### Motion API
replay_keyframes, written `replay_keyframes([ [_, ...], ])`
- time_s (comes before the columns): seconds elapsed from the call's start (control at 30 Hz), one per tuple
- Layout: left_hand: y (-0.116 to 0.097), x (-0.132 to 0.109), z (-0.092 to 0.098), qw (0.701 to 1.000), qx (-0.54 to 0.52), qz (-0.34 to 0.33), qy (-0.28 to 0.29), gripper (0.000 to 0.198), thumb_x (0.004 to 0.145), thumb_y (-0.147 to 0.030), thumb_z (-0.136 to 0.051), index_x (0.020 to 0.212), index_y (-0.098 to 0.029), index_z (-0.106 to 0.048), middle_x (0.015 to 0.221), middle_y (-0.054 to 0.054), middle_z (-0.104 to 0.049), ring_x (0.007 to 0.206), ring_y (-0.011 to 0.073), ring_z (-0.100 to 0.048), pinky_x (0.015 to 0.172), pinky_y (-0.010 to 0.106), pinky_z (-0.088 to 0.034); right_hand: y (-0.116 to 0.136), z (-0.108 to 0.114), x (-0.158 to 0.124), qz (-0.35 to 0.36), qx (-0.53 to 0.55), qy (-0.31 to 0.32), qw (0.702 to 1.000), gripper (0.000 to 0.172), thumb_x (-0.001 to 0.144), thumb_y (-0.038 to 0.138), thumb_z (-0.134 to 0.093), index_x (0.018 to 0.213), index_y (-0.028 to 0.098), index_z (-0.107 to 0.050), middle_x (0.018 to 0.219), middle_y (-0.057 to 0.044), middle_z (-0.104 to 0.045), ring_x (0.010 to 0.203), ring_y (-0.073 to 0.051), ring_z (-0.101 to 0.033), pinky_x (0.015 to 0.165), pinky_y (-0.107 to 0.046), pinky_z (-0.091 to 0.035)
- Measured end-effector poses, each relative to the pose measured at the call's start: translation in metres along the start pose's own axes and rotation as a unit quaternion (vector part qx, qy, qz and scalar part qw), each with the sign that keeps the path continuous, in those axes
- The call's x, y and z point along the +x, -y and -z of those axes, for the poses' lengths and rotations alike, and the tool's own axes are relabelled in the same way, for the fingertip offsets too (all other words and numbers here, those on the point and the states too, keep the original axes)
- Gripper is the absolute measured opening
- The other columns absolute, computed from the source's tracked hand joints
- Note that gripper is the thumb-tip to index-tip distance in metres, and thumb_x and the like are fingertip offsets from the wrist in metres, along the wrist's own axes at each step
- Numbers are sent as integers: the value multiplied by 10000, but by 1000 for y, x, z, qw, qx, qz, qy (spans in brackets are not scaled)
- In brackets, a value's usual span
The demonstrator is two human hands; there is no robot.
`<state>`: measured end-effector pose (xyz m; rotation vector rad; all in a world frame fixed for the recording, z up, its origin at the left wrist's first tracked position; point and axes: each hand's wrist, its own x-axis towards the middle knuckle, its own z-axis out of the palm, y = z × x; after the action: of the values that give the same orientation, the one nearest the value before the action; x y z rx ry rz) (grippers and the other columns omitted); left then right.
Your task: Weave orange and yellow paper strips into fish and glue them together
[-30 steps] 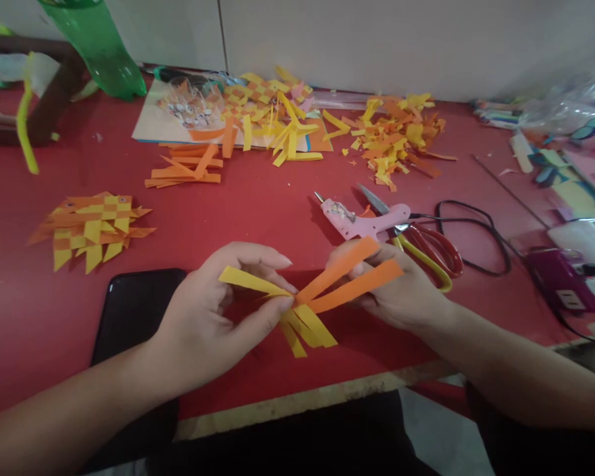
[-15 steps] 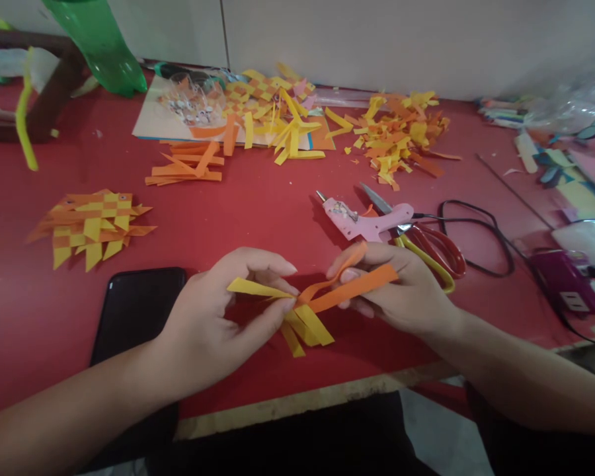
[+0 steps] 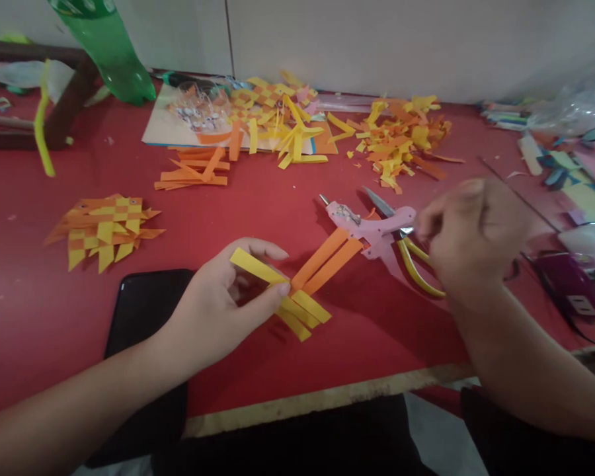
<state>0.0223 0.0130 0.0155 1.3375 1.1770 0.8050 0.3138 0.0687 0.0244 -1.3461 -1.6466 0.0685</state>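
My left hand [image 3: 218,297] is closed in a pinch on a crossing of paper strips just above the red table [image 3: 258,198]. Yellow strips [image 3: 258,266] stick out to either side of the pinch, and two orange strips [image 3: 327,261] point up and right toward the pink glue gun [image 3: 371,228]. My right hand [image 3: 476,231] is off the strips, blurred by motion, its curled fingers at the rear end of the glue gun. Whether it grips anything is unclear. The scissors [image 3: 416,271] lie partly under that hand.
A black phone [image 3: 139,311] lies below my left wrist. A woven orange-yellow paper piece [image 3: 104,228] sits at the left. Loose orange strips [image 3: 193,172], a scrap pile [image 3: 401,135] and a green bottle [image 3: 109,46] stand behind. A purple device [image 3: 570,284] sits right.
My right hand let go of the orange strips and moved up and right to the glue gun. My left hand kept its pinch on the strips.
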Motion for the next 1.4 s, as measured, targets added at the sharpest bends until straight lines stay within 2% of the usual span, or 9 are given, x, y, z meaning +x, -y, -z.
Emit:
replay_keyframes([
  [0.07,-1,2,0,1000,-19,21,1,266,838,-356,-746,1040,-238,-620,852,-20,-686,712,109,-698,609,161,-558,-21,6,15,-5,-86,-58,995,433,1013,398,-450,638,226,-579,534,18,-490,522,-164,-543,592,-359,-465],
  [0.13,-2,3,0,998,-41,40,3,275,825,-366,-760,1031,-230,-638,865,-13,-699,740,115,-707,626,160,-562,-34,9,24,39,-149,-40,987,160,925,243,-585,1042,249,-695,960,-62,-678,970,-286,-660,843,-487,-521],
  [0.23,-2,4,-1,994,-78,72,8,304,817,-369,-771,1059,-225,-656,881,1,-729,789,137,-728,667,178,-578,-21,5,19,152,-153,-13,976,706,821,94,-643,1461,330,-465,1440,-89,-524,1367,-359,-448,1145,-588,-325],
  [0.33,-3,6,0,989,-113,95,2,344,811,-361,-780,1102,-223,-659,883,13,-746,803,161,-736,666,206,-589,20,-6,-4,219,-41,17,975,422,833,121,-648,1226,274,-634,1196,-93,-669,1147,-294,-617,1013,-512,-480],
  [0.4,-4,8,0,986,-138,93,-14,347,799,-347,-794,1095,-221,-664,874,8,-739,793,152,-730,676,208,-588,42,-12,-21,213,50,125,968,235,833,168,-659,1052,242,-618,948,-49,-688,914,-232,-678,824,-417,-564],
  [0.57,-5,9,0,977,-193,76,-41,278,742,-247,-844,969,-218,-686,860,-30,-691,757,83,-678,708,159,-564,51,-17,-38,46,167,270,947,356,781,343,-782,985,256,-504,857,-10,-659,743,-175,-674,661,-312,-569],
  [0.7,-4,9,-1,976,-203,71,-20,260,737,-199,-839,934,-202,-669,878,-27,-679,807,94,-676,736,182,-580,49,-17,-34,-122,283,346,886,314,843,298,-725,970,275,-439,732,53,-629,597,-113,-632,534,-229,-525],
  [1.17,-8,9,-1,978,-140,153,-4,820,688,-371,-885,1357,-230,-434,854,25,-781,764,188,-751,619,222,-571,54,-18,-40,-112,188,196,956,198,791,286,-803,892,238,-639,764,13,-718,675,-145,-707,570,-250,-580],
  [1.4,-3,9,-3,982,-140,126,-12,1019,765,-315,-830,1557,-260,-191,776,-17,-765,767,206,-775,715,276,-620,51,-19,-32,105,77,137,982,132,785,246,-801,773,275,-673,803,-26,-651,749,-189,-648,697,-372,-575],
])
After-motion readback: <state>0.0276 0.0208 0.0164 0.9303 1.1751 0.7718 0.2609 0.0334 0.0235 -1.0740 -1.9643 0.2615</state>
